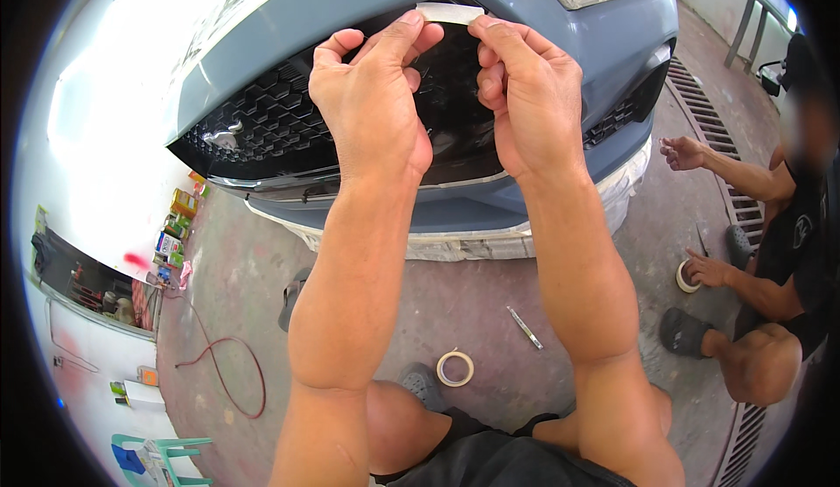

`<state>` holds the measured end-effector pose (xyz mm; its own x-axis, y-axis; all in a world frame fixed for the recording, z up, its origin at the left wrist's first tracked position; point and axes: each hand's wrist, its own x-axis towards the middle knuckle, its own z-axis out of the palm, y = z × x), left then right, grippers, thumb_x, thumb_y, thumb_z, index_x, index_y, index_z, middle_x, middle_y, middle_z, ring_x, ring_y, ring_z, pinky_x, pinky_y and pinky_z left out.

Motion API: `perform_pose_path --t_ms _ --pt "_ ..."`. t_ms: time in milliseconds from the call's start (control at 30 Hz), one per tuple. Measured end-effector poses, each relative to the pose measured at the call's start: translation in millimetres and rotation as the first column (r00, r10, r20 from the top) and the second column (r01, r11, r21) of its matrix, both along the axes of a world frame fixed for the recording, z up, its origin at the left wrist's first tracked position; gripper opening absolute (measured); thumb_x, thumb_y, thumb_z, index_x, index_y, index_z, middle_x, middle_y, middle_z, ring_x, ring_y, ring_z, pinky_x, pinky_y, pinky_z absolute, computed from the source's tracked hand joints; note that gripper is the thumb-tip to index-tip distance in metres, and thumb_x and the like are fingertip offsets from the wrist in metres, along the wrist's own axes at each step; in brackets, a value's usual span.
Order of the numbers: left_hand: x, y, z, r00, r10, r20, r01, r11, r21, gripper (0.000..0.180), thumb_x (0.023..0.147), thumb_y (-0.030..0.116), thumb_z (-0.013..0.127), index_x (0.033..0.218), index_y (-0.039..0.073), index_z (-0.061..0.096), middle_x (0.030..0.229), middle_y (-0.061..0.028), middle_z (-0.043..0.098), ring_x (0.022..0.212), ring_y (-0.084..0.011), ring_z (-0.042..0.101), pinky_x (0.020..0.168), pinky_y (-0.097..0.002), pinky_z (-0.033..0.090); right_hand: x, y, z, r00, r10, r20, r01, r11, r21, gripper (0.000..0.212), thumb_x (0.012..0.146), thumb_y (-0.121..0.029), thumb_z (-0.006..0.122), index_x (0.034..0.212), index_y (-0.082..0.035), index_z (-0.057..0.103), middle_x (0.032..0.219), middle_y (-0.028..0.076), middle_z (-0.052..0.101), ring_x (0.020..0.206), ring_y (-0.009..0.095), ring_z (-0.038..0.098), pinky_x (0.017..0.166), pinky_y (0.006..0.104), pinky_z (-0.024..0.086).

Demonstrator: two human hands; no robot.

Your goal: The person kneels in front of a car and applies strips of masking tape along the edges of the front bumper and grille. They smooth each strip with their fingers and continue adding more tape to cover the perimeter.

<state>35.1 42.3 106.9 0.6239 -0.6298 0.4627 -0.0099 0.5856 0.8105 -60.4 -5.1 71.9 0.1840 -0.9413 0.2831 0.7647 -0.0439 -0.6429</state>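
A short strip of pale masking tape [451,14] is stretched between my two hands, in front of a grey car's front end. My left hand [372,93] pinches its left end between thumb and forefinger. At the other end, the thumb and forefinger of my right hand [534,84] are closed on it. Behind my hands is the car's black honeycomb grille [280,115], set in the grey bumper [472,216]. Whether the strip touches the car, I cannot tell.
A roll of masking tape [455,369] and a marker-like pen [525,328] lie on the floor before me. At right a co-worker [779,251] crouches, one hand on another tape roll [688,277]. A red hose [234,373] curls at left; masking paper [472,247] skirts the bumper's underside.
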Motion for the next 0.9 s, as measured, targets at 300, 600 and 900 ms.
perform_pose_path --t_ms 300,600,900 --pt "11.0 0.4 -6.9 0.972 -0.067 -0.224 0.064 0.998 -0.019 0.053 0.084 0.003 0.079 0.118 0.002 0.039 0.094 -0.0118 0.069 0.087 -0.0202 0.073 0.066 -0.0296 0.04 6.6 1.2 14.9 0.989 -0.086 -0.119 0.08 0.995 -0.059 0.017 0.092 -0.016 0.072 0.09 0.001 0.072 0.07 -0.002 0.055 0.052 0.004 0.041 0.047 0.0209 0.029" --pt "8.3 1.9 -4.2 0.947 -0.082 -0.31 0.072 0.996 -0.044 0.052 0.084 0.002 0.078 0.118 0.003 0.039 0.094 -0.0127 0.069 0.086 -0.0207 0.073 0.062 -0.0285 0.041 9.9 1.2 21.5 0.947 -0.21 -0.243 0.192 0.977 -0.096 0.018 0.09 -0.015 0.073 0.091 0.003 0.072 0.068 -0.004 0.052 0.05 0.002 0.035 0.045 0.0217 0.023" --pt "9.8 0.3 -5.8 0.931 -0.092 -0.353 0.076 0.995 -0.06 0.054 0.084 0.001 0.078 0.12 0.001 0.038 0.093 -0.0139 0.069 0.085 -0.0219 0.074 0.059 -0.0274 0.04 5.9 1.2 26.7 0.933 -0.21 -0.293 0.192 0.977 -0.087 0.021 0.09 -0.016 0.074 0.091 0.005 0.072 0.067 -0.004 0.051 0.049 0.001 0.034 0.044 0.0217 0.022"
